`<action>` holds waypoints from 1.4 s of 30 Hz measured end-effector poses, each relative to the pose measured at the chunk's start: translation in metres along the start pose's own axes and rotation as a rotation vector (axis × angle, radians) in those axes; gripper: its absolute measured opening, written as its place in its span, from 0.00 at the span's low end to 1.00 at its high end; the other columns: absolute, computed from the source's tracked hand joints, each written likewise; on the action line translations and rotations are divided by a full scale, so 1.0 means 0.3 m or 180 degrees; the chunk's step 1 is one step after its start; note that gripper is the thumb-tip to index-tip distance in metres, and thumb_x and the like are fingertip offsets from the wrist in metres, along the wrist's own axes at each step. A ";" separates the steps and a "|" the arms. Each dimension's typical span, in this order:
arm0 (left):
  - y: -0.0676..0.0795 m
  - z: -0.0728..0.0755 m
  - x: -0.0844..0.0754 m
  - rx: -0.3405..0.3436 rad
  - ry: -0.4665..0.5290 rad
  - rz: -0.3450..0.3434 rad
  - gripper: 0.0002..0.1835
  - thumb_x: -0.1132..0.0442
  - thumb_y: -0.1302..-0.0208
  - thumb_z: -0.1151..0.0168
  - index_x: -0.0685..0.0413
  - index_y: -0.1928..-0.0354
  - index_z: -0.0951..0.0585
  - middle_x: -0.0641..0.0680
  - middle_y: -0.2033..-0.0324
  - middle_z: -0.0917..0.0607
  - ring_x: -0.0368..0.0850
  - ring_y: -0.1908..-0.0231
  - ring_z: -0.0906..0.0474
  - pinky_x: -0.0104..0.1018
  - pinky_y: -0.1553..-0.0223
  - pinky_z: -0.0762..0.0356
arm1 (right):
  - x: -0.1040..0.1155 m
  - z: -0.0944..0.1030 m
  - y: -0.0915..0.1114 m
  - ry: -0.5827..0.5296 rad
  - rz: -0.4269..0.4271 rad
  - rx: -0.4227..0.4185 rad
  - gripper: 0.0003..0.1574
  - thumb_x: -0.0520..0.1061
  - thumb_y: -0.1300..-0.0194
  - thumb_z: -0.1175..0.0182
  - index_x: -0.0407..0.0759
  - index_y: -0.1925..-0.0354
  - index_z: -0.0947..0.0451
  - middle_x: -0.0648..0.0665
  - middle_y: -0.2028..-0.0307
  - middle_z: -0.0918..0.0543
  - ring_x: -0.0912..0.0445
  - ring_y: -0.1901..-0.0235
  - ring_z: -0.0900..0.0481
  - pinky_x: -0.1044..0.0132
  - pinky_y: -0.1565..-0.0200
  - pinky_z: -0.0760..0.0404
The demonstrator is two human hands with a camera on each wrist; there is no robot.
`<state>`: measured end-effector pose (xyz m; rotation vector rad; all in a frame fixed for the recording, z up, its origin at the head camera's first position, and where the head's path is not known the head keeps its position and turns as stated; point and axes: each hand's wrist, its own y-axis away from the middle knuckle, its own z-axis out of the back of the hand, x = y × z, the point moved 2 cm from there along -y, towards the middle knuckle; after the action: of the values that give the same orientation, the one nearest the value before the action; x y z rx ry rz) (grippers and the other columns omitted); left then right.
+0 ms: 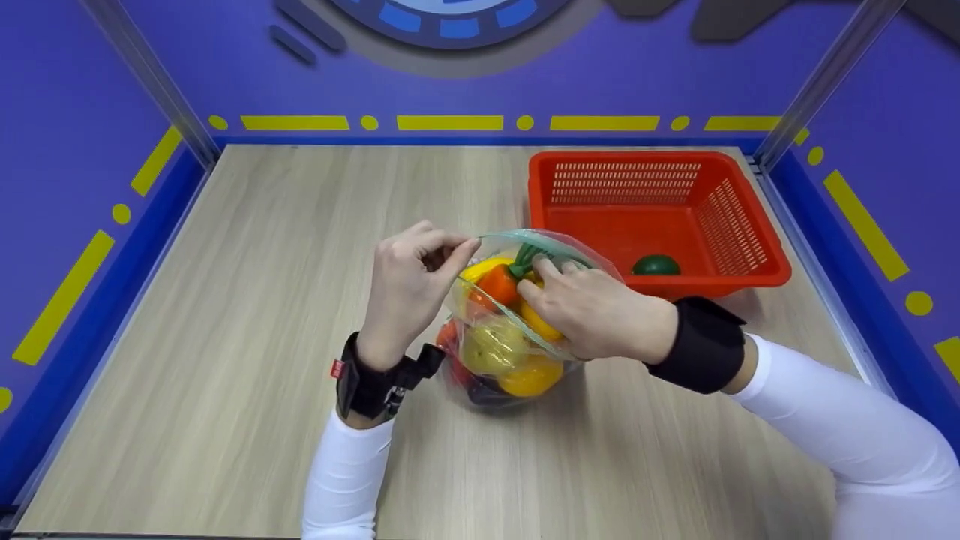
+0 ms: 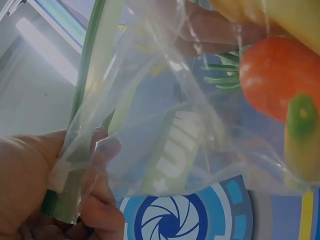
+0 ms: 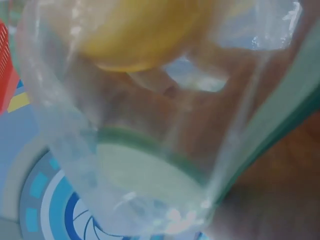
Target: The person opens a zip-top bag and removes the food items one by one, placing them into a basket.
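A clear zip bag [image 1: 457, 300] with a green-edged mouth stands filled with toy produce. My left hand [image 1: 416, 277] pinches its left rim between thumb and fingers; the left wrist view shows the green zip strip [image 2: 86, 65] there. My right hand [image 1: 592, 311] reaches into the mouth, fingers extended beside an orange carrot [image 1: 498, 286] with a green top and over a yellow piece [image 1: 538, 319]. Through the plastic show a pale yellow-green fruit [image 1: 493, 346], a yellow-orange fruit [image 1: 531, 376], a dark purple piece [image 1: 487, 391] and something red [image 1: 448, 337]. The right fingertips are partly hidden.
A red plastic basket [image 1: 660, 156] stands behind and to the right of the bag, close to my right forearm. One dark green piece [image 1: 656, 265] lies inside it. Blue-purple panels [image 1: 450, 90] wall the wooden table [image 1: 300, 300] at the back and sides.
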<state>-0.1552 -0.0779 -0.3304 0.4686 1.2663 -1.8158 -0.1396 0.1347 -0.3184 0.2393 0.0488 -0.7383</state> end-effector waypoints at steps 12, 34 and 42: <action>0.003 -0.013 -0.006 -0.0050 0.0011 -0.0057 0.07 0.63 0.31 0.28 0.61 0.64 0.09 0.56 0.76 0.19 0.39 0.76 0.28 0.24 0.72 0.31 | -0.034 -0.002 0.041 0.0121 0.0290 -0.0892 0.46 0.62 0.47 0.18 0.42 0.39 0.23 0.37 0.48 0.19 0.44 0.56 0.20 0.54 0.55 0.11; -0.002 0.010 0.007 -0.0171 -0.0058 0.0026 0.07 0.63 0.31 0.28 0.61 0.65 0.09 0.56 0.75 0.17 0.40 0.75 0.26 0.25 0.70 0.30 | -0.310 0.221 0.187 -0.1728 0.0055 -0.1640 0.39 0.41 0.45 0.20 0.47 0.36 0.22 0.44 0.40 0.18 0.54 0.51 0.21 0.74 0.53 0.19; -0.002 0.014 0.006 -0.0175 -0.0051 0.0009 0.07 0.64 0.32 0.28 0.61 0.65 0.08 0.57 0.75 0.17 0.41 0.75 0.26 0.25 0.70 0.29 | -0.477 0.117 0.108 -0.1899 -0.0618 -0.1279 0.36 0.44 0.37 0.24 0.46 0.33 0.24 0.40 0.38 0.21 0.46 0.49 0.23 0.70 0.51 0.20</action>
<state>-0.1561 -0.0825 -0.3295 0.4244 1.3003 -1.7744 -0.2251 0.2443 -0.2595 -0.3784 -0.3483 -0.9502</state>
